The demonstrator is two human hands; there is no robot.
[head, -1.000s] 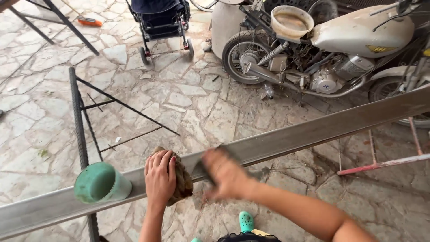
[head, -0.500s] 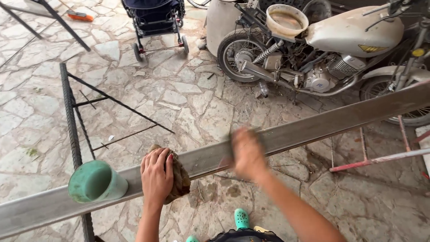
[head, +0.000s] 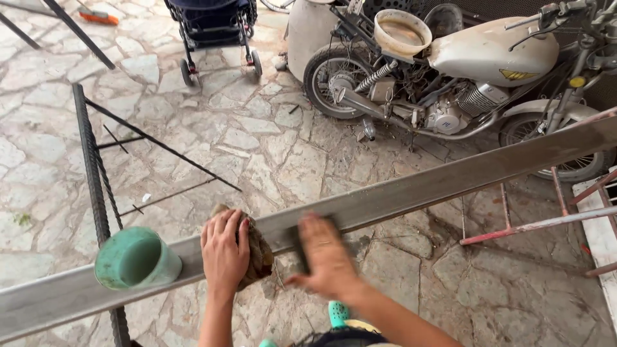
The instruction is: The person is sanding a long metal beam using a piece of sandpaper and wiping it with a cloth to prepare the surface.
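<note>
Ground: stone paving of irregular slabs, an outdoor yard, beneath and beyond my hands.
Work piece: long grey metal beam, running from low on my left up to my right, crossing under both hands.
Left hand: fingers spread flat, pressing a brown wad of cloth against the beam; the palm covers most of it.
Right hand: blurred with motion on the beam face just right of the cloth; something dark shows under the fingers, but I cannot tell what it is or how firmly it is held.
Cup: green plastic cup, lying on its side on the beam, to the left of my left hand, apart from it.
Step in hand: I judge it a rubbing or cleaning pass along the beam, left hand steadying.
Next move: likely calls for an even stroke along the beam, and care not to nudge the cup.
Beyond the hands: motorcycle far right; pushchair ahead; black rod frame ahead-left.
</note>
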